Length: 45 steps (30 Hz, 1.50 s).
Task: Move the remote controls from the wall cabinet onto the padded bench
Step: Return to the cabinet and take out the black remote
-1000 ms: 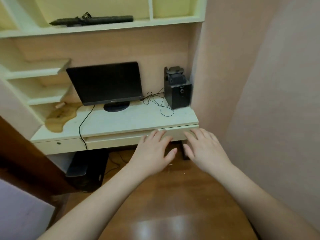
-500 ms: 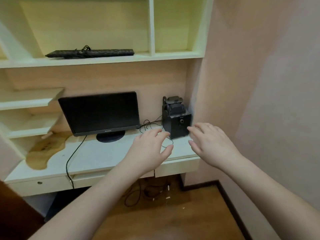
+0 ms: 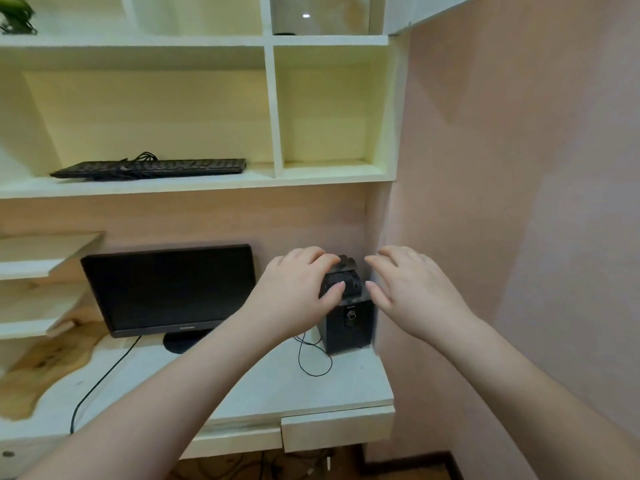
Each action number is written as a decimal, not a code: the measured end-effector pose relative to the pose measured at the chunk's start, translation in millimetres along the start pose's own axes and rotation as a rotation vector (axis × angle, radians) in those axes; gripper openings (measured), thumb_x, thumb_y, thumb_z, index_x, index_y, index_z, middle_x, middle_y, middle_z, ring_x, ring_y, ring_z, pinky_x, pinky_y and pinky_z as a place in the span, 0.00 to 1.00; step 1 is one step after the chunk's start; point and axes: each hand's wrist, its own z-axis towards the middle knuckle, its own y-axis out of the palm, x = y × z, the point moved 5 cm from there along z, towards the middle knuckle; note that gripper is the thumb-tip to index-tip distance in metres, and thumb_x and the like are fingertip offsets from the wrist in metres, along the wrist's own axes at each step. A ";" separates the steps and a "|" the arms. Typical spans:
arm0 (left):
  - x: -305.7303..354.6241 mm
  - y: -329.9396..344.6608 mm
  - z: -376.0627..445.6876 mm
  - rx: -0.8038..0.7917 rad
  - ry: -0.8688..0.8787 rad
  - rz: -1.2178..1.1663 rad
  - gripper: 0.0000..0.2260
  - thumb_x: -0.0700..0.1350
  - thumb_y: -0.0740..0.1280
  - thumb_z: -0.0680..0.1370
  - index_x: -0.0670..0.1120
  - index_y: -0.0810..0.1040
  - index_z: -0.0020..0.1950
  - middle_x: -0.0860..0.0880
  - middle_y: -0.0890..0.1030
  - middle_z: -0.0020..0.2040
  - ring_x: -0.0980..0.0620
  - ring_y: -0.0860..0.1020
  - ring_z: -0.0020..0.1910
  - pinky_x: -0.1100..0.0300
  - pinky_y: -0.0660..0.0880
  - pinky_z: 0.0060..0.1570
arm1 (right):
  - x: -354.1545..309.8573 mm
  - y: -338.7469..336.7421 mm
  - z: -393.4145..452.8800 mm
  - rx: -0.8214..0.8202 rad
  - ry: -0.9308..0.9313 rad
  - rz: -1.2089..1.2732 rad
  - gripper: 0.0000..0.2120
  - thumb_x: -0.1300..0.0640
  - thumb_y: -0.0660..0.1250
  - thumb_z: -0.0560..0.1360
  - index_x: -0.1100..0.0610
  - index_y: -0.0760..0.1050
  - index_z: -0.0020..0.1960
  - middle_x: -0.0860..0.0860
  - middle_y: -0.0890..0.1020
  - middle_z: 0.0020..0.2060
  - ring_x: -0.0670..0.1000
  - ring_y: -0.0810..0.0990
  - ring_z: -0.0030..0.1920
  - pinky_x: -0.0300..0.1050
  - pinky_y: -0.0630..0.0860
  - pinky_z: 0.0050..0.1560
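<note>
No remote control shows in the head view, and the padded bench is out of frame. The pale wall cabinet of open compartments fills the upper half, with a further cabinet corner at the top right. My left hand and my right hand are both raised side by side with relaxed, spread fingers and hold nothing. They overlap a black speaker with a small black device on top. Whether either hand touches it I cannot tell.
A black keyboard lies on the lower cabinet shelf. A black monitor stands on the white desk, with thin cables beside the speaker. A pink wall closes the right side. Stepped shelves are at left.
The view has tilted up from the floor and desk to the cabinet shelves. Both hands have risen and moved forward, from the desk edge to the front of the speaker.
</note>
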 end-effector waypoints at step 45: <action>-148.2 -146.0 283.2 0.490 0.102 0.182 0.22 0.58 0.55 0.79 0.52 0.67 0.72 0.52 0.72 0.67 0.51 0.69 0.67 0.52 0.66 0.64 | 26.4 -129.9 359.6 0.539 -0.131 -0.089 0.19 0.47 0.55 0.80 0.51 0.69 0.68 0.50 0.73 0.63 0.53 0.70 0.64 0.48 0.66 0.60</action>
